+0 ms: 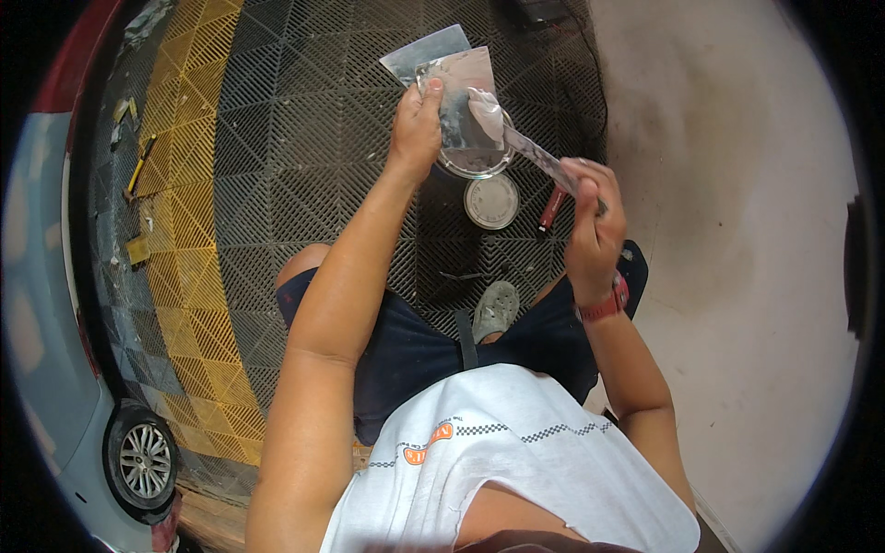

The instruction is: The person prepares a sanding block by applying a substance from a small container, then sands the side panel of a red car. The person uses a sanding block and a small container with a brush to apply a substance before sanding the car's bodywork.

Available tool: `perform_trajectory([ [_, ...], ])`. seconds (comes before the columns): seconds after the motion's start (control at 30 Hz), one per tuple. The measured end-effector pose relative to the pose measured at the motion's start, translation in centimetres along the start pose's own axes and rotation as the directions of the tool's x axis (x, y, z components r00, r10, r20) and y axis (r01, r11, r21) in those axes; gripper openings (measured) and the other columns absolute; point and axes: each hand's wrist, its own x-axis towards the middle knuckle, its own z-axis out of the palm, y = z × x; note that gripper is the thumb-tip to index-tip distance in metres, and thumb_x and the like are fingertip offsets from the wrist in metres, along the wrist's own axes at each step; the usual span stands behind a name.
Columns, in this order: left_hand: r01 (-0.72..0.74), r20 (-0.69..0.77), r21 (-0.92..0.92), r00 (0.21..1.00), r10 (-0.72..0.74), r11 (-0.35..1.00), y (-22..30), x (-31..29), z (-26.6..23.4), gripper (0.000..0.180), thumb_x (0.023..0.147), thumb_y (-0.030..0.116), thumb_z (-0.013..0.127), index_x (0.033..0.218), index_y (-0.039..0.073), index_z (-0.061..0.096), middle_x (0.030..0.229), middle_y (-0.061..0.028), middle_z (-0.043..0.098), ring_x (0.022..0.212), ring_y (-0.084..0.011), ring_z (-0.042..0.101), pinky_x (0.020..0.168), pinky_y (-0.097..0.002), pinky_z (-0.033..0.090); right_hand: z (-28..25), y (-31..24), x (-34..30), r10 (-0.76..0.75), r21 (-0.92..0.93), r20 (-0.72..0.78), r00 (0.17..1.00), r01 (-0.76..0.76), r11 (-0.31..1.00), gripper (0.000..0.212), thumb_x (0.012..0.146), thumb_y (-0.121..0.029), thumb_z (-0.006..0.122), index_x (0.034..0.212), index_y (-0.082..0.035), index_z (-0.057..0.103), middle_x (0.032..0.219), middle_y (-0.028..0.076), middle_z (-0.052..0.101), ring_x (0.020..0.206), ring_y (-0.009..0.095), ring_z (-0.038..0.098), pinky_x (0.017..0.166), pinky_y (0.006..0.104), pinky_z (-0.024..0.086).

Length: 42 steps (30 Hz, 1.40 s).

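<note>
A round, silver-rimmed tin stands under a rectangular, shiny grey plate that hides most of its contents; a round, pale lid-like disc lies near it. The left hand grips the plate, which bears whitish-pink paste. The right hand clasps a long, thin, smeared strip, its far end at the paste. Dark grey ribbed floor tiles border a yellow tiled band; a grey-blue car stands left.
</note>
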Motion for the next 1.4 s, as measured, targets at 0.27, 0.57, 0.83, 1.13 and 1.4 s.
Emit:
perform_trajectory([
  [0.27,0.324,0.226,-0.426,0.942,-0.247,0.845,5.1,-1.5,0.7,0.046,0.117,0.035,0.052,0.148,0.0,0.056,0.135,-0.01,0.069,0.121,-0.0199,0.068,0.109,-0.0378,0.054,4.9,15.2,6.1,-0.052,-0.625,-0.342,0.938,-0.186,0.758,0.077,0.105,-0.055,0.069,0.149,0.007,0.054,0.127,0.019,0.064,0.112,0.03,0.067,0.104,0.0449,0.053],
  [0.57,0.422,0.4,-0.431,0.882,-0.25,0.798,7.3,-1.8,0.3,0.053,0.117,0.04,0.05,0.152,0.0,0.053,0.141,-0.0113,0.067,0.125,-0.0213,0.068,0.107,-0.0396,0.057,9.2,7.0,12.0,0.644,0.758,0.35,0.681,-0.61,0.233,0.04,0.107,-0.028,0.072,0.134,-0.001,0.064,0.122,0.009,0.072,0.105,0.02,0.071,0.086,0.0348,0.06],
  [0.83,0.166,0.183,-0.21,0.975,-0.128,0.964,6.1,-2.5,0.4,0.047,0.117,0.039,0.053,0.147,0.002,0.058,0.133,-0.0105,0.072,0.12,-0.017,0.068,0.104,-0.0346,0.056,1.9,-0.3,10.3,-0.199,-0.167,0.153,0.968,0.224,0.96,0.058,0.095,0.008,0.061,0.145,-0.02,0.067,0.14,0.009,0.067,0.134,0.031,0.063,0.112,0.057,0.049],
  [1.13,-0.012,-0.035,0.057,0.999,0.014,0.998,4.6,-2.8,0.2,0.038,0.116,0.032,0.055,0.132,-0.002,0.064,0.124,-0.0128,0.073,0.111,-0.0208,0.07,0.099,-0.0366,0.056,4.3,-1.0,4.3,-0.245,-0.495,0.568,0.786,0.564,0.661,0.065,0.089,0.003,0.063,0.142,-0.033,0.071,0.149,0.008,0.061,0.148,0.035,0.049,0.121,0.0763,0.028],
  [1.4,0.045,-0.117,-0.428,0.988,-0.104,0.903,7.1,-2.9,0.6,0.033,0.116,0.024,0.054,0.141,0.002,0.056,0.13,-0.0107,0.07,0.116,-0.0198,0.071,0.102,-0.0382,0.06,1.1,-5.7,4.0,-0.35,-0.089,0.385,0.854,0.412,0.907,0.083,0.082,0.018,0.057,0.154,-0.023,0.06,0.159,0.017,0.05,0.154,0.039,0.043,0.127,0.0635,0.032],
])
